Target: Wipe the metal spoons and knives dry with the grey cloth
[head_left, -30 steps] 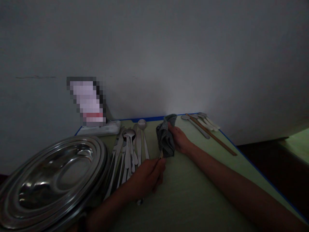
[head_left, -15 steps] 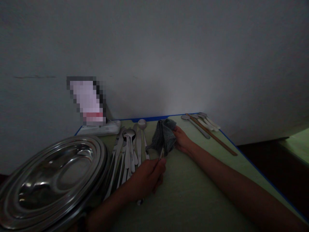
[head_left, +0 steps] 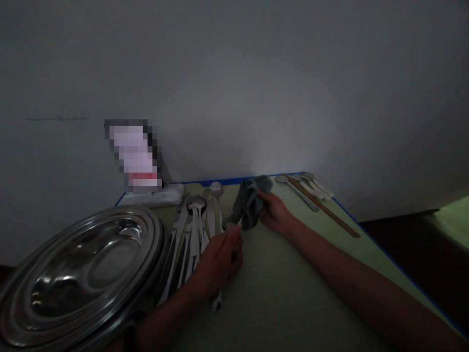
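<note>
My left hand (head_left: pixel 220 259) is closed round a metal utensil (head_left: pixel 217 303); its handle end sticks out below my fist and its upper end runs into the cloth. My right hand (head_left: pixel 274 210) grips a grey checked cloth (head_left: pixel 251 203), bunched round that upper end. Both hands hover over the pale green table (head_left: pixel 293 293), just right of a row of metal spoons and knives (head_left: pixel 194 225).
A stack of round steel trays (head_left: pixel 80 269) fills the near left. A white flat box (head_left: pixel 154 195) lies by the wall. Several spoons and a pair of wooden chopsticks (head_left: pixel 322 205) lie at the far right corner. The table's blue edge (head_left: pixel 384 249) runs along the right.
My left hand has moved up toward the cloth, and more of the utensil's handle shows below it. My right hand has shifted the cloth up along the utensil.
</note>
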`<state>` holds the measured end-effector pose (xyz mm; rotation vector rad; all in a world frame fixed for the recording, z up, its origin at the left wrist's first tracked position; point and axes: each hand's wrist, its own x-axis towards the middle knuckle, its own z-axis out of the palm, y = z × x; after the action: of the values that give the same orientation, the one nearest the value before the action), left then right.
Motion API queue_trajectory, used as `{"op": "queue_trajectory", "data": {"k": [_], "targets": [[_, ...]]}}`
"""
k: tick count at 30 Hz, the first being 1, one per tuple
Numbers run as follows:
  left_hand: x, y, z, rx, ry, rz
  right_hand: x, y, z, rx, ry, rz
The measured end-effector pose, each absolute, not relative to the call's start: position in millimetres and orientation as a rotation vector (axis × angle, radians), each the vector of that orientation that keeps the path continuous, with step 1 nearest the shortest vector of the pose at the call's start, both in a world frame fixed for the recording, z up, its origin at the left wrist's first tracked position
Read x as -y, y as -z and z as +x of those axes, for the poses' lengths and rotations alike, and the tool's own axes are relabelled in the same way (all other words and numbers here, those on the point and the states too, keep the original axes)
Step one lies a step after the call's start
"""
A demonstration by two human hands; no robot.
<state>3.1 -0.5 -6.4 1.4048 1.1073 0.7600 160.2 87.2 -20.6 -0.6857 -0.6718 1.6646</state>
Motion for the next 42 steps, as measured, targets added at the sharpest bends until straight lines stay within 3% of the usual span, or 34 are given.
{"op": "queue_trajectory", "data": {"k": [11,42], "targets": [[-1,1,2,-1.102,-0.628,1.582,-81,21,160,0.938,-1.681,-0.697],[0,0,2,-1.106,-0.521,1.728,-92,33,154,0.709,-1.631,-0.715]]}}
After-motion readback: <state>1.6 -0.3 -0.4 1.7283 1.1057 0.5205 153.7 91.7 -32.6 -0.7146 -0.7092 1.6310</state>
